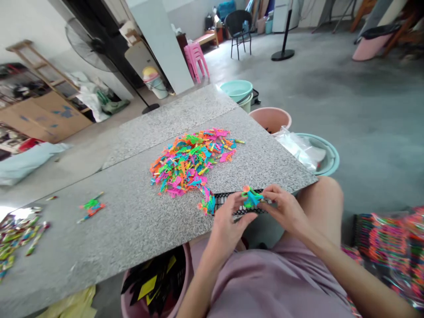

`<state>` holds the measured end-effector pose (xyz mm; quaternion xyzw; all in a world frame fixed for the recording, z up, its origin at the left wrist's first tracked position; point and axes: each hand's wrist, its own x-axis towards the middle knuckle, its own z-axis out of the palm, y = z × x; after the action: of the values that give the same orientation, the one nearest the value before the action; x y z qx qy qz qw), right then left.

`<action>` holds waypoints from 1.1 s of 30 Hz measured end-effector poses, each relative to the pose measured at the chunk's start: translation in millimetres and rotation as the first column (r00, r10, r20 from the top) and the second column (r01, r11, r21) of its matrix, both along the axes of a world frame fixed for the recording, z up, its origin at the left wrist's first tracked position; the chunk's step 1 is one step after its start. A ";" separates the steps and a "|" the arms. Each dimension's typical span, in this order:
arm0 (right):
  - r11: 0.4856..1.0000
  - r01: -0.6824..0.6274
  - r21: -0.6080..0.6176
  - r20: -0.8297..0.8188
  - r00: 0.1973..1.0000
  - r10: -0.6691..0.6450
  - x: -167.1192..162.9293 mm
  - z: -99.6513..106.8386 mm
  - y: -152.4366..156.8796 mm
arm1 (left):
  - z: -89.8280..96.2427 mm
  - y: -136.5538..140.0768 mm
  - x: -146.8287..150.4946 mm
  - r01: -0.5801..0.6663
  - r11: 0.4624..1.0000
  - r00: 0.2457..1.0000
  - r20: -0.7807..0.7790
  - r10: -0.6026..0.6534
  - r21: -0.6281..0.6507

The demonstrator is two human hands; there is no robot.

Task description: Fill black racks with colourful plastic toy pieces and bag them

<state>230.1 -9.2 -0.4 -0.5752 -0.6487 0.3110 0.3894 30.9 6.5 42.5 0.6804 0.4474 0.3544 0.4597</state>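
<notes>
Right hand (286, 211): its grip is pinched on the right end of the toy bunch (253, 198), thumb and fingers closing from both sides; a light pinch should do, as thin plastic seems likely to bend.
Left hand (228, 221): fingertips by the bunch's left end, thumb spread well apart from them; whether they touch cannot be told. Bringing that thumb in under the bunch would likely steady it.
Toy bunch: blue and green pieces with an orange tip, between the two hands and above the black tray (223, 201); it is best handled low, so that a slipped piece would land on the mesh.
Black tray: along the bench's near edge; how it is supported underneath cannot be seen, so pressing down on it seems unwise.
Tray's left end: more toys (208, 204) sit here, just beside the left hand; that wrist is best swung clear of them.
Pile: loose coloured toys (190, 161) on the bench (258, 154), beyond the tray; pieces look tangled, so lifting one at a time would probably avoid dragging others.
</notes>
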 end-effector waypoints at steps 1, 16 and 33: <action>1.000 -0.016 0.015 0.027 1.000 0.016 -4.3 -0.4 9.0 | 11.2 3.6 -16.7 -0.033 0.995 0.996 -0.080 0.040 0.090; 0.991 -0.079 -0.106 0.021 0.996 0.082 -115.0 -56.6 105.9 | -19.8 30.4 -79.8 0.098 0.921 0.915 -0.397 0.066 0.378; 0.959 -0.230 -0.168 0.339 0.900 0.275 -129.3 -36.5 128.0 | -26.4 34.5 -87.4 0.083 0.921 0.929 -0.364 0.067 0.380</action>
<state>100.8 118.8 -36.9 -0.5562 -0.7574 0.2883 0.1840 -56.5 41.0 16.1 0.8143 0.4438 0.2994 0.2244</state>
